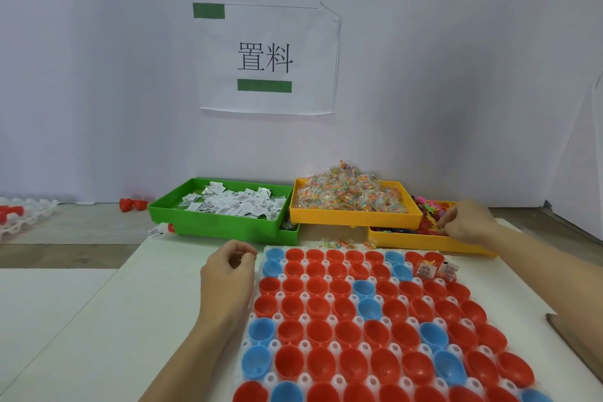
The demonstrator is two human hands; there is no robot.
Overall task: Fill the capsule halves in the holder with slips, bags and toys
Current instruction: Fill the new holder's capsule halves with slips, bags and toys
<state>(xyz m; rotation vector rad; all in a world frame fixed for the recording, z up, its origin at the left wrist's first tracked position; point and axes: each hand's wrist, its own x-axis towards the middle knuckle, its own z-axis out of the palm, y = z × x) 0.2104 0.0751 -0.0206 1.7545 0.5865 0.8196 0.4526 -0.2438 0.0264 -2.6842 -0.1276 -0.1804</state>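
A white holder (pixel 305 347) lies in front of me, packed with red and blue capsule halves (pixel 329 307). Two halves at its far right hold slips (pixel 425 270), one with a small toy. Behind it stand a green tray of white slips (pixel 235 206), a yellow tray of clear bags with coloured beads (pixel 350 197) and a lower yellow tray of small plastic toys (pixel 430 222). My right hand (pixel 470 222) reaches into the toy tray, fingers pinching among the toys. My left hand (pixel 228 271) rests loosely curled beside the holder's far left corner, with nothing visible in it.
A few loose bead bags (pixel 342 243) lie between the trays and the holder. Red capsule halves (pixel 132 204) sit by the wall at left, near another white holder (pixel 23 215). A paper sign (pixel 266 59) hangs on the wall. Cardboard (pixel 574 339) lies at the right.
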